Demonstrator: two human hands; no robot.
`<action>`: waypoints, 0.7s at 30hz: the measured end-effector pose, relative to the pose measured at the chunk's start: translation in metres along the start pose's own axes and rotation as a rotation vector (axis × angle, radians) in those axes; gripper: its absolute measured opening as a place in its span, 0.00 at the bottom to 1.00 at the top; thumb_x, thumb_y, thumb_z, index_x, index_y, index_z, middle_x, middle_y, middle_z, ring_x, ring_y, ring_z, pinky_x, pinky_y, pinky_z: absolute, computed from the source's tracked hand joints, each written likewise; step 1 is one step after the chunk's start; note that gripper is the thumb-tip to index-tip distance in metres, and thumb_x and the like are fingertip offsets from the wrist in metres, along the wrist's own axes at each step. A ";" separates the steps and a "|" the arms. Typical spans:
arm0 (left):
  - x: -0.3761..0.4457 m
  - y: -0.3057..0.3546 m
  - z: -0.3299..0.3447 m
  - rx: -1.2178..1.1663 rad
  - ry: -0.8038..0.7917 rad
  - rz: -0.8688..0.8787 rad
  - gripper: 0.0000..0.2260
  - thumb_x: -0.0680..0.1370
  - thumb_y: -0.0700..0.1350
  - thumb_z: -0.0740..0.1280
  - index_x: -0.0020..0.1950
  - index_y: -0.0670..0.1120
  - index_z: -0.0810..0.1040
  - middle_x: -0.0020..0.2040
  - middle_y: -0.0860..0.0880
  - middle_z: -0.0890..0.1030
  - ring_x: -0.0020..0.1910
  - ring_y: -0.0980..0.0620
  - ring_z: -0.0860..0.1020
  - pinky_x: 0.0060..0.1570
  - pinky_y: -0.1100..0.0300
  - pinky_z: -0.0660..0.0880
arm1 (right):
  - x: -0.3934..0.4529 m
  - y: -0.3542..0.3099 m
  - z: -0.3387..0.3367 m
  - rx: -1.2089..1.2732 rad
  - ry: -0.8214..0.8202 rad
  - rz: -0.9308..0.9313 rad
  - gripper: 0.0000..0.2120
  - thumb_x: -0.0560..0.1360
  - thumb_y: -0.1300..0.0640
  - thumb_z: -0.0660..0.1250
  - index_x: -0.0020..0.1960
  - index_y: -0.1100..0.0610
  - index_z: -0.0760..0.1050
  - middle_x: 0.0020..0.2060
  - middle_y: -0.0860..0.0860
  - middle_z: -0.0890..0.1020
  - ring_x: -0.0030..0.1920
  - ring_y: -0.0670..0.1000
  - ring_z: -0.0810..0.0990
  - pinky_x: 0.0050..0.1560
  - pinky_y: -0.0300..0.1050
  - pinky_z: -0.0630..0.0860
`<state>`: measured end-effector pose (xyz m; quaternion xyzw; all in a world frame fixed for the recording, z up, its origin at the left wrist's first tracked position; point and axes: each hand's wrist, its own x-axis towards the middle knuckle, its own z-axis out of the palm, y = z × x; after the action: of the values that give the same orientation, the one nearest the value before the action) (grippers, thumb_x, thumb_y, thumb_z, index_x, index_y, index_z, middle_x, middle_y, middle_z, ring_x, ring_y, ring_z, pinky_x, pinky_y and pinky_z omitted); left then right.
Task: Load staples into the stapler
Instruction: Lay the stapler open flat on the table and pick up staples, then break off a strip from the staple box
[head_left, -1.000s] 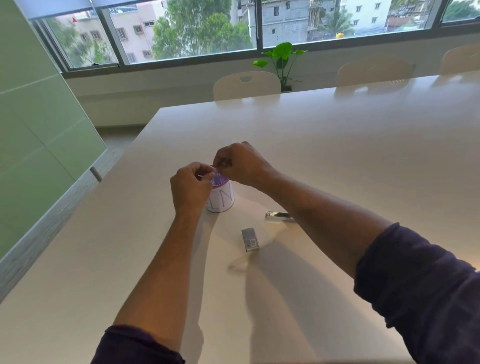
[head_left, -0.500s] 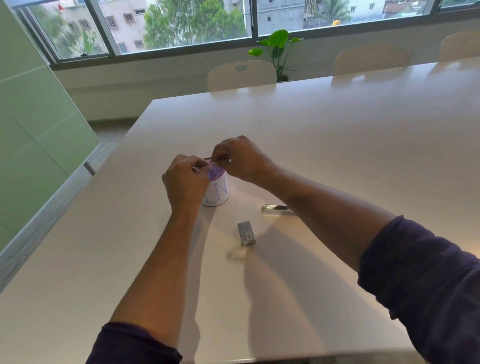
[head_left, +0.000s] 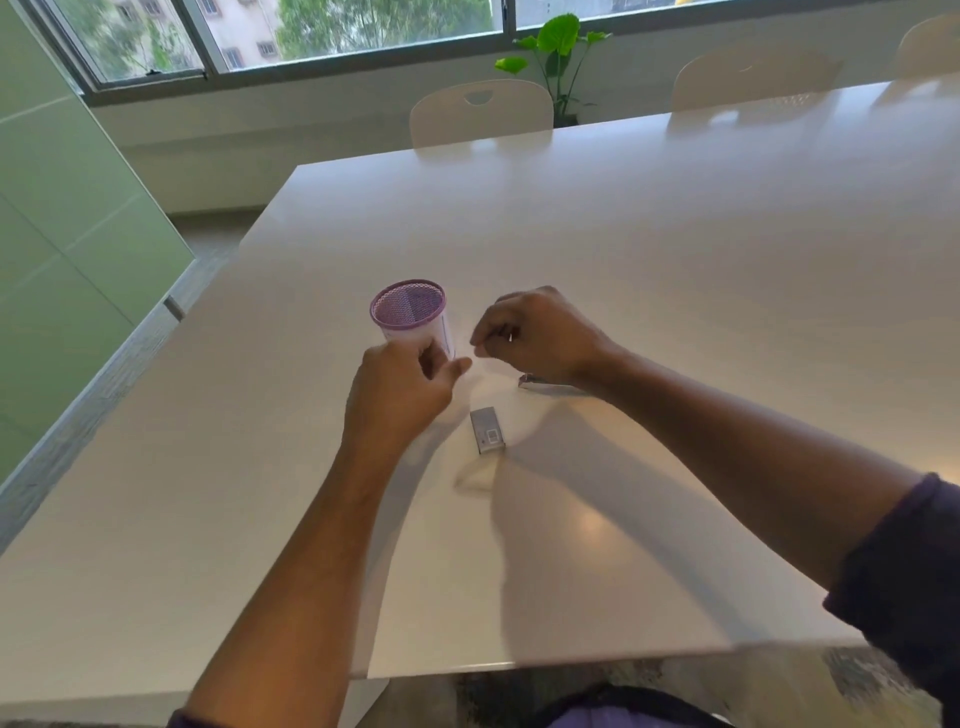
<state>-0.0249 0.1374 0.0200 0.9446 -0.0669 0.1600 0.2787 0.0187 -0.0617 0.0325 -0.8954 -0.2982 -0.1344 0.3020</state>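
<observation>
Left hand (head_left: 397, 400) loosely curled, empty, just in front of purple mesh cup (head_left: 410, 317) standing upright toward left edge of desk (head_left: 675, 249). Right hand (head_left: 540, 335) closed, pinching small shiny bit, too tiny to identify. Stapler (head_left: 550, 385) flat on desk, partly hidden under right wrist. Staple box (head_left: 487, 430) nearer front edge, apart from both hands.

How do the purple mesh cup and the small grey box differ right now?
The purple mesh cup stands upright with its mouth open; the small grey box lies flat. The cup is round and taller, the box rectangular and low. The left hand overlaps the cup; nothing touches the box. Both rest on the white table.
</observation>
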 end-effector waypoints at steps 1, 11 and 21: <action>-0.005 0.001 0.002 0.024 -0.054 -0.029 0.13 0.76 0.58 0.75 0.42 0.50 0.81 0.39 0.51 0.84 0.38 0.51 0.82 0.45 0.58 0.80 | -0.006 0.002 0.001 0.001 -0.052 0.015 0.06 0.74 0.62 0.75 0.49 0.55 0.88 0.44 0.49 0.89 0.38 0.42 0.81 0.43 0.25 0.72; -0.039 0.016 0.029 0.217 -0.350 -0.051 0.27 0.69 0.69 0.73 0.56 0.50 0.78 0.52 0.48 0.80 0.50 0.46 0.80 0.52 0.48 0.81 | -0.056 0.008 0.021 0.054 -0.262 0.077 0.13 0.78 0.60 0.71 0.61 0.53 0.85 0.53 0.49 0.85 0.45 0.46 0.80 0.51 0.42 0.77; -0.042 0.000 0.040 -0.005 -0.343 0.116 0.19 0.77 0.52 0.72 0.68 0.56 0.79 0.55 0.54 0.77 0.50 0.53 0.80 0.54 0.51 0.82 | -0.089 0.022 0.018 0.115 -0.141 0.072 0.17 0.72 0.55 0.80 0.61 0.53 0.84 0.49 0.48 0.83 0.41 0.44 0.79 0.43 0.32 0.72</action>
<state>-0.0537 0.1172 -0.0257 0.9519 -0.1681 0.0123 0.2560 -0.0365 -0.1048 -0.0292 -0.8939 -0.2938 -0.0426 0.3359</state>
